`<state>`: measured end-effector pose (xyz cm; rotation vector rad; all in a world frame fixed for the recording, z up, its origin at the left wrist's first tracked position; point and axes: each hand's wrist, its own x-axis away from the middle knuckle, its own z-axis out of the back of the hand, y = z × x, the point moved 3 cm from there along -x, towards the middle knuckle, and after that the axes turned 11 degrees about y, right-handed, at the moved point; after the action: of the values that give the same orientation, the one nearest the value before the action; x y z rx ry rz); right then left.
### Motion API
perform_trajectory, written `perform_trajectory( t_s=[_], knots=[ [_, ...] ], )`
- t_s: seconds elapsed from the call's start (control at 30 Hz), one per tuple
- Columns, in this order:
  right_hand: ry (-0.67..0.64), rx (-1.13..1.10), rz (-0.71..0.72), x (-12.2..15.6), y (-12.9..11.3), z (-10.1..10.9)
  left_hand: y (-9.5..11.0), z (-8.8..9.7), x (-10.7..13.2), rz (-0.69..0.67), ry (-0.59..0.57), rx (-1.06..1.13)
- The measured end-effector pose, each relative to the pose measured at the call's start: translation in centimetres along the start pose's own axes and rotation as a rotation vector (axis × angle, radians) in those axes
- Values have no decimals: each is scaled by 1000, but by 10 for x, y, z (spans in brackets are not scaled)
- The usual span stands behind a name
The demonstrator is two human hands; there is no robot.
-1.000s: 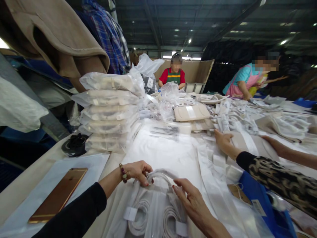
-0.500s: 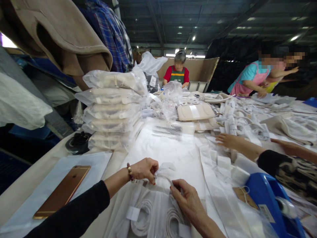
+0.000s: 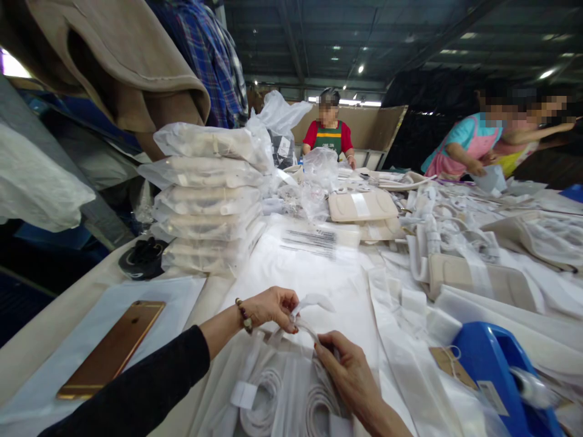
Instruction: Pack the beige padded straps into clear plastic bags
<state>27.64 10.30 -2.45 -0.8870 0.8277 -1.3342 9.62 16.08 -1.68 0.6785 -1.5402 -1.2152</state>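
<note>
A thin cream strap arches between my hands above a cream bag wrapped in clear plastic. My left hand pinches the strap's left end, where a loose white wrapping strip sticks up. On the right side of the arch, my right hand has thumb and fingers closed on the strap. Below them lie two coils of cream strap, the left coil and the right coil, each with a white paper band. My right wrist partly covers the bag's right side.
Bagged goods are stacked at the back left. A phone rests on white sheets at left. Printed plastic bags lie ahead; a blue tape dispenser stands at right. Co-workers work across the table.
My left hand has moved slightly right, and the white strip by it now stands out more. A nearby person's arms have left the right side, where a cream bag now shows.
</note>
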Motion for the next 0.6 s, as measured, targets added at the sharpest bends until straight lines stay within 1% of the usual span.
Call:
perform_trajectory(
  t_s=[0.13,0.23,0.3,0.37,0.43,0.5,0.53,0.6],
  knots=[
    [10,7,19,0,-1,0,4,-12,-10,-31,-59,-33],
    [4,24,15,-1,1,-1,5,-15,-13,-83,-59,-94],
    [-3,47,13,-2,2,0,8,-15,-9,-137,-32,-150],
    [6,68,40,-3,0,1,14,-15,0,-219,-21,-232],
    [32,67,127,-2,-4,5,21,-16,15,-303,-62,-313],
    [74,56,281,1,-12,9,24,-18,32,-398,-137,-430],
    [88,63,375,4,-17,11,23,-17,41,-460,-162,-530],
    [101,119,560,12,-26,14,17,-16,55,-607,-165,-799]
  ],
)
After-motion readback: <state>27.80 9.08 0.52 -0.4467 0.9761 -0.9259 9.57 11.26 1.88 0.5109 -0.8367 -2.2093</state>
